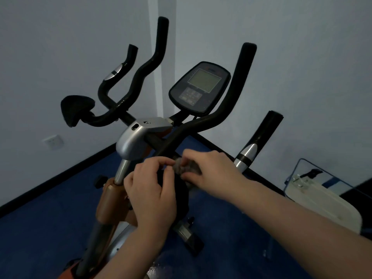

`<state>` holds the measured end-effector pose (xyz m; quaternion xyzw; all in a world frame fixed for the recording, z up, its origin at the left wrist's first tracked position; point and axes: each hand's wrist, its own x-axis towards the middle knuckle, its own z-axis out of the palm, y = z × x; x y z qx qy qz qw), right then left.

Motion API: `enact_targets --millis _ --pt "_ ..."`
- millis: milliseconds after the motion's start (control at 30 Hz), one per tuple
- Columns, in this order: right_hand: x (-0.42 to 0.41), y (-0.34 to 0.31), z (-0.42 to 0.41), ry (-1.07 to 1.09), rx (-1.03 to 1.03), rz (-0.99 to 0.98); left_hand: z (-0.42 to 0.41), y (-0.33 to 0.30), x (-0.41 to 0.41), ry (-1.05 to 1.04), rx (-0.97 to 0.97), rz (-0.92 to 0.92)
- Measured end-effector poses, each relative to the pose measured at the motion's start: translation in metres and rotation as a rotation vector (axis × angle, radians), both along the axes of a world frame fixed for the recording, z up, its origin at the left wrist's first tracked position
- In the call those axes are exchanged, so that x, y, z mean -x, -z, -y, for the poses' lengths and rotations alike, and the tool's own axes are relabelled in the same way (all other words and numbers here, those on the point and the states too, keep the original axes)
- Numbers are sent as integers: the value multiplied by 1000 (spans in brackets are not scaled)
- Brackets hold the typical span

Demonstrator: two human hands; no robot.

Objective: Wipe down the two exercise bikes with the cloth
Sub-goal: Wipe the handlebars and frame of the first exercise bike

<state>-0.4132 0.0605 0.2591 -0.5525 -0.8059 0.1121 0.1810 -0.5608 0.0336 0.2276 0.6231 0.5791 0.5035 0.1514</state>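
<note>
The head camera looks down on an exercise bike point(128, 141) that stands on a blue floor point(40, 228) in the corner of a room. Both hands meet over a black padded part point(181, 190) just below the handlebars point(203, 121). The left hand point(150, 190) rests on this pad with curled fingers point(161, 162) that touch the cloth point(186, 168). The right hand point(211, 170) closes its fingers around the grey cloth and presses it on the pad. The console point(199, 87) with its screen stands above, between the handlebar arms. A white object point(322, 204) lies on the floor at the right.
</note>
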Motion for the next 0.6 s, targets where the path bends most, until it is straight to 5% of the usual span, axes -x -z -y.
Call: enact_targets --millis 200,400,600 --pt "-72 -29 20 -291 -5 405 -5 -12 -14 200 -15 -87" --pt "-50 11 42 213 -218 72 -26 -27 -36 308 112 -328" --pt "-89 18 16 74 -570 300 -25 -22 -33 276 142 -409"
